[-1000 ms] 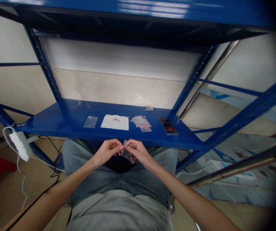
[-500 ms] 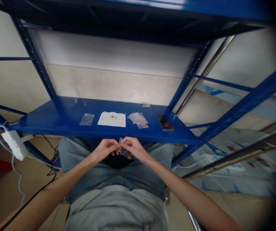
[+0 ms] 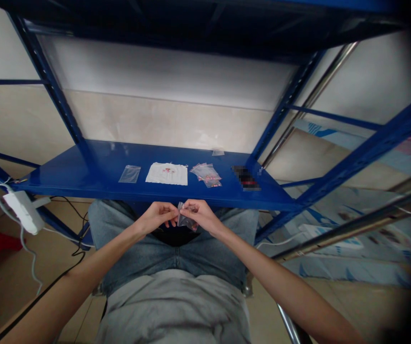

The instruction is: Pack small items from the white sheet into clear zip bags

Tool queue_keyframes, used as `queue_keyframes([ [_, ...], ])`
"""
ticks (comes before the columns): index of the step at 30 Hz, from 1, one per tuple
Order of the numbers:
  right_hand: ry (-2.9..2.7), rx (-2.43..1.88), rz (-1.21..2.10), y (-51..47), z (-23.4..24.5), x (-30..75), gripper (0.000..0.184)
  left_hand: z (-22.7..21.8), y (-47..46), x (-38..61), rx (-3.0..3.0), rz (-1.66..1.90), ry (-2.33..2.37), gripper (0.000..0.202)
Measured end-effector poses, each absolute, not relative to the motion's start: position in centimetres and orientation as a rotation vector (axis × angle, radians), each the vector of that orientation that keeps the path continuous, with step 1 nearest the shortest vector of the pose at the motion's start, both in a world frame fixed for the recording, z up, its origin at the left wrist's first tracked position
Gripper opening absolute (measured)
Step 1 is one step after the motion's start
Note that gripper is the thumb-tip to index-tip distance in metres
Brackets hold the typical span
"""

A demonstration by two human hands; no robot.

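Little has moved since the earlier frame beyond a slight shift of the view; both hands are together at much the same spot, just before the front edge of the shelf (image 3: 101, 167) and above the lap (image 3: 177, 260). Between them is the bag (image 3: 184, 220), clear, with reddish contents (image 3: 194, 228) low down, too small to make out. Gripping its upper part, the right hand (image 3: 197, 213) pinches the film between thumb and fingers, and the rest hangs below. At the bag's left edge, the left hand (image 3: 164, 214) has thumb and forefinger drawn close; whether they nip the film I can't tell. The step looks like work on the bag's mouth, and it should go best with the right pinch firm and near the rim, keeping the film taut for the left fingertips. Keeping the contents low, clear of the rim, should help, as should light pressure: thin film probably creases and slips easily. Apart from the hands, on the shelf, lie a flat pouch (image 3: 130, 174), a cloth (image 3: 166, 174) and, right of that, a pile (image 3: 209, 174) of clear bags.
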State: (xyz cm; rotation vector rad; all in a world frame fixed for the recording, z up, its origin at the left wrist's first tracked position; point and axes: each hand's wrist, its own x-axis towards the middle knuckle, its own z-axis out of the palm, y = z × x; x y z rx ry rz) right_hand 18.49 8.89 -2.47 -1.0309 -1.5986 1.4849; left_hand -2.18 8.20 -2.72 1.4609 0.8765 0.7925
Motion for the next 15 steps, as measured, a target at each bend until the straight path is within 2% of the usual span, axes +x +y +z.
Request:
queue_keyframes([
  [12, -1.735, -1.056, 1.354, 8.58, -2.09, 18.40, 0.033, -3.65, 8.62, -2.50, 1.406, 0.789, 0.853, 0.036],
  [15, -1.790, -1.017, 1.184, 8.56, -2.00, 18.33, 0.028, -3.45, 8.57, -2.50, 1.390, 0.808, 0.848, 0.034],
])
